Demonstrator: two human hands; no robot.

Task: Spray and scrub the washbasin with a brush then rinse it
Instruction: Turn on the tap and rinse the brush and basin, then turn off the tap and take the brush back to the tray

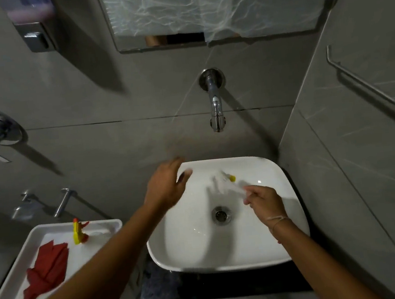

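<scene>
Pinching the blurred brush (228,182), right hand (264,199) grip closed over washbasin (261,246).

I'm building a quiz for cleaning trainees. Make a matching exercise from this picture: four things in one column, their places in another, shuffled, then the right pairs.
Things:
1. brush
2. red cloth
3. left hand
4. tap

Places:
A. in the white tray
B. on the wall above the washbasin
C. in the right hand
D. over the basin's back left rim

Pairs: 1-C, 2-A, 3-D, 4-B
</scene>
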